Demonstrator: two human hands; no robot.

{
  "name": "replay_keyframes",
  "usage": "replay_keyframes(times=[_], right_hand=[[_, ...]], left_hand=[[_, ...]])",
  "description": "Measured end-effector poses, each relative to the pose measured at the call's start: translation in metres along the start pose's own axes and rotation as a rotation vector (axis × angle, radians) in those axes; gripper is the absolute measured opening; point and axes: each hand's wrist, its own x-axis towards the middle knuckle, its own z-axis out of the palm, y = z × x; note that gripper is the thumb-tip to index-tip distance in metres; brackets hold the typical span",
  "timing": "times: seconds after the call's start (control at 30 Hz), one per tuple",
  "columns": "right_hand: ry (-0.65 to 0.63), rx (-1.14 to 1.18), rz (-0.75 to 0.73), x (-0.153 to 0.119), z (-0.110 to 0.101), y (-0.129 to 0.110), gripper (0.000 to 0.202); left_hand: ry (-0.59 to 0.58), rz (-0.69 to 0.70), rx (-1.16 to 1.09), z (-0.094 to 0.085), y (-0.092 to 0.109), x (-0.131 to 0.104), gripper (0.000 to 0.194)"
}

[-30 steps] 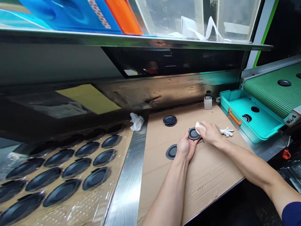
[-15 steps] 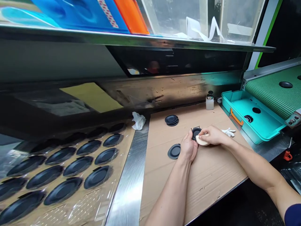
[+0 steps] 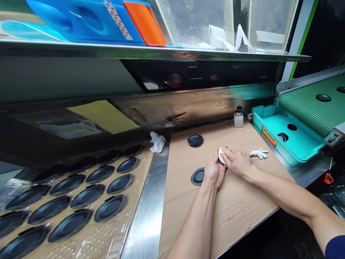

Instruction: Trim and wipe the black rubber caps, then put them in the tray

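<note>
My left hand (image 3: 214, 172) holds a black round disc (image 3: 221, 162), fingers wrapped around its underside. In my right hand (image 3: 237, 162) is a cream-coloured round pad (image 3: 221, 156), pressed over the face of that disc and covering most of it. Just left of my left hand, another black disc (image 3: 197, 176) lies flat on the cardboard sheet (image 3: 188, 219), partly hidden by the hand. Farther back, a small stack of black discs (image 3: 195, 140) rests on the same cardboard.
Rows of black discs (image 3: 110, 208) lie at the left. A white bottle (image 3: 238, 119) stands at the back, with a white glove (image 3: 259, 153) nearer me. At right are a teal tray (image 3: 299, 158) and a green conveyor belt (image 3: 302, 104). A metal shelf (image 3: 172, 54) overhangs the bench.
My right hand has moved slightly left and up, carrying the pad from the disc's near right side over its face. The left hand stays about where it was; the view has shifted slightly.
</note>
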Motion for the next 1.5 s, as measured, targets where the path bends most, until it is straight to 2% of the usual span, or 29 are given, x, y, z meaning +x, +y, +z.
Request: replay_keyframes(times=[0.1, 0.23, 0.33, 0.47, 0.6, 0.7, 0.77, 0.9, 1.0, 1.07, 1.13, 1.2, 1.27, 1.33, 1.4, 1.5], right_hand=[[-0.017, -0.022, 0.101, 0.001, -0.002, -0.001, 0.052], [-0.061, -0.039, 0.085, 0.002, -0.006, -0.002, 0.054], [-0.065, -0.048, 0.134, 0.0, -0.007, -0.002, 0.053], [-0.06, -0.018, 0.023, -0.005, -0.006, -0.004, 0.051], [-0.054, -0.029, 0.103, -0.008, -0.005, -0.007, 0.052], [-0.063, -0.005, 0.003, -0.011, -0.002, -0.007, 0.05], [-0.047, 0.015, 0.017, -0.007, -0.002, -0.003, 0.05], [0.027, 0.147, 0.141, 0.011, -0.009, 0.02, 0.053], [0.106, 0.235, 0.121, 0.019, -0.019, 0.038, 0.062], [0.15, 0.148, 0.098, 0.018, -0.03, 0.048, 0.06], [0.094, -0.008, 0.103, 0.013, -0.044, 0.057, 0.049], [-0.057, -0.126, 0.137, 0.009, -0.059, 0.068, 0.037], [-0.218, -0.159, 0.167, 0.007, -0.07, 0.078, 0.026], [-0.304, -0.113, 0.128, 0.007, -0.073, 0.084, 0.018], [-0.312, 0.002, -0.001, 0.009, -0.071, 0.086, 0.014], [-0.212, 0.226, -0.191, 0.01, -0.06, 0.076, 0.014]], left_hand=[[0.04, 0.02, -0.013, 0.001, 0.001, 0.0, 0.031], [0.072, 0.023, -0.021, 0.004, 0.002, -0.001, 0.032], [0.076, 0.019, -0.003, 0.005, 0.001, -0.002, 0.033], [0.042, -0.01, -0.028, 0.003, 0.002, -0.001, 0.037], [0.06, -0.003, -0.028, 0.002, 0.003, -0.001, 0.035], [0.039, -0.041, -0.062, 0.006, 0.004, -0.004, 0.034], [0.063, -0.024, -0.059, 0.009, 0.005, -0.006, 0.033], [0.092, 0.02, -0.037, 0.013, 0.009, -0.009, 0.035], [0.083, -0.03, -0.073, 0.012, 0.014, -0.012, 0.039], [0.073, -0.079, -0.12, 0.012, 0.018, -0.015, 0.044], [0.044, -0.133, -0.174, 0.014, 0.022, -0.018, 0.048], [0.014, -0.177, -0.219, 0.017, 0.025, -0.02, 0.047], [0.004, -0.206, -0.244, 0.019, 0.027, -0.02, 0.042], [0.013, -0.23, -0.243, 0.021, 0.027, -0.019, 0.039], [0.026, -0.258, -0.218, 0.021, 0.027, -0.017, 0.039], [0.039, -0.295, -0.139, 0.021, 0.025, -0.016, 0.048]])
